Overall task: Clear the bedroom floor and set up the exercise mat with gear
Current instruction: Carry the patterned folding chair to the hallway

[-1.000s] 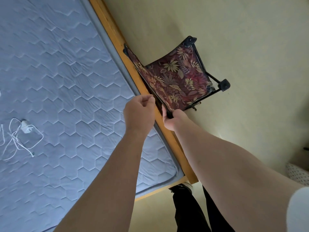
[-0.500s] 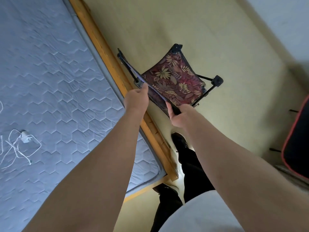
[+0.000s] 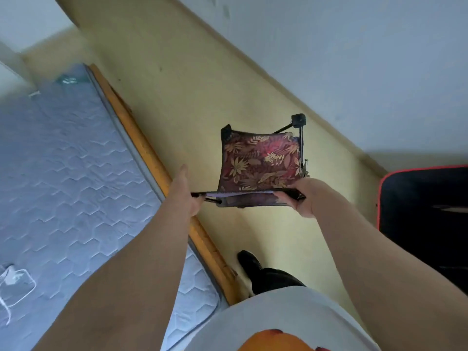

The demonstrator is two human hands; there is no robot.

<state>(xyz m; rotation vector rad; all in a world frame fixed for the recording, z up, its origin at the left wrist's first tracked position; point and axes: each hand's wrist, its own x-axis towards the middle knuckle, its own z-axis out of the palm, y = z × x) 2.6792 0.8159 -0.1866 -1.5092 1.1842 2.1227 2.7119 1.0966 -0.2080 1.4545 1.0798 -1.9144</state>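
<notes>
A small folding camp chair [image 3: 260, 163] with dark red leaf-print fabric and a black frame hangs above the yellow floor [image 3: 192, 79], lifted between my two hands. My left hand [image 3: 186, 191] grips the left end of its near top edge, with the forefinger pointing forward. My right hand [image 3: 301, 196] grips the right end of the same edge. A black foot of the frame [image 3: 298, 120] sticks out at the far side. No exercise mat or gear is in view.
The bed with a grey quilted mattress [image 3: 63, 178] and orange wooden frame [image 3: 152, 158] runs along my left. A white charger cable [image 3: 15, 285] lies on it. A black object with red trim [image 3: 425, 211] stands at the right. The wall [image 3: 354, 59] rises behind the chair.
The chair has come away from the bed side and up off the floor, carried to the right toward the open floor. My view has turned right, bringing the wall into sight.
</notes>
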